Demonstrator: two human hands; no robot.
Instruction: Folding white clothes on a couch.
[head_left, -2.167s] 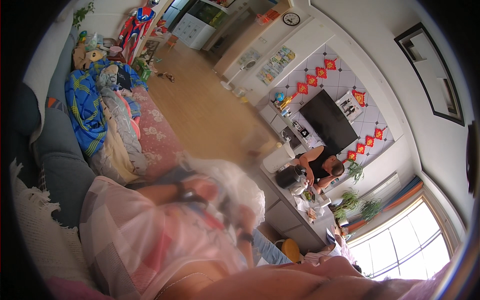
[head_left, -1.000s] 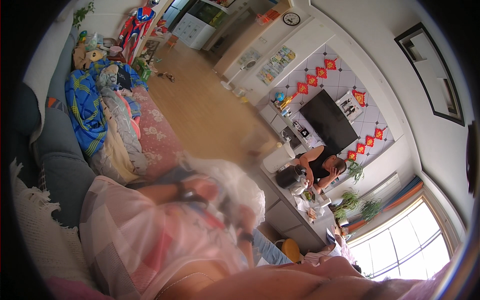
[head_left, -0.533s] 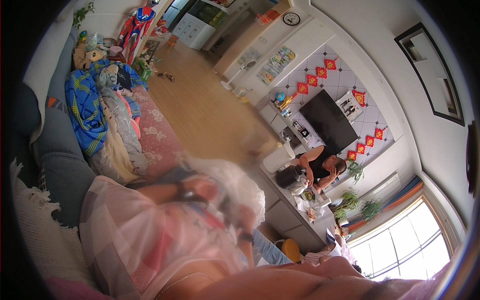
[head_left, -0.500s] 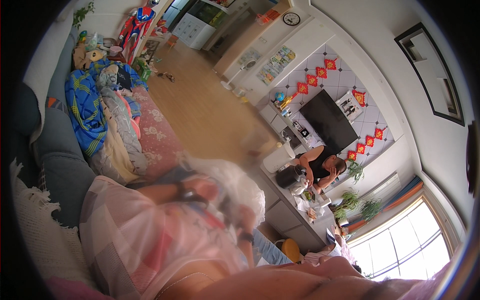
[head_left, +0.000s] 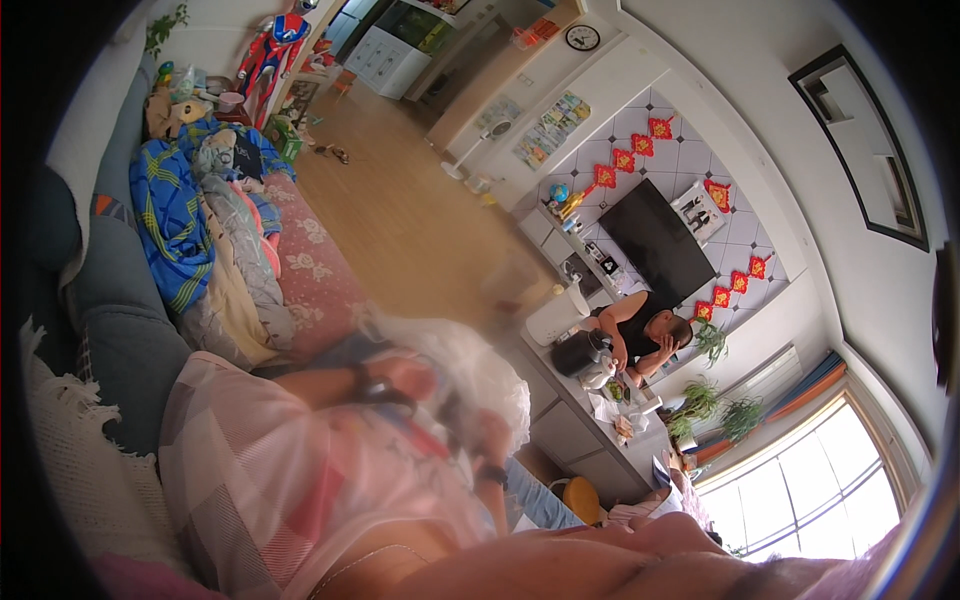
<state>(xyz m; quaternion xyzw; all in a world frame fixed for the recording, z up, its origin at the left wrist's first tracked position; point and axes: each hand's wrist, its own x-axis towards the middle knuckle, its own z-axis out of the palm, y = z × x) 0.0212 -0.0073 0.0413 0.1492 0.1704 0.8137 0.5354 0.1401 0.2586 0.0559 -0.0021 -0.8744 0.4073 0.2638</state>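
A crumpled, translucent white plastic bag (head_left: 485,365) lies over my lap. My left hand (head_left: 405,375), with a dark watch at the wrist, is against the bag's near left side. Close by, at the bag's lower right side, is my right hand (head_left: 486,432), which has a dark band on the wrist. Between the two hands a greyish, dark patch shows, too smeared to name. Blur covers the fingers of both hands, so their grip does not show. Pale pink checked cloth (head_left: 260,450) spreads below my left forearm.
A blue-grey sofa (head_left: 130,340) holds a blue plaid blanket (head_left: 165,220) and heaped clothes. At right, a person in black (head_left: 640,325) leans on a counter (head_left: 575,430) beside a dark pot (head_left: 578,355). A yellow round stool (head_left: 581,500) stands below it.
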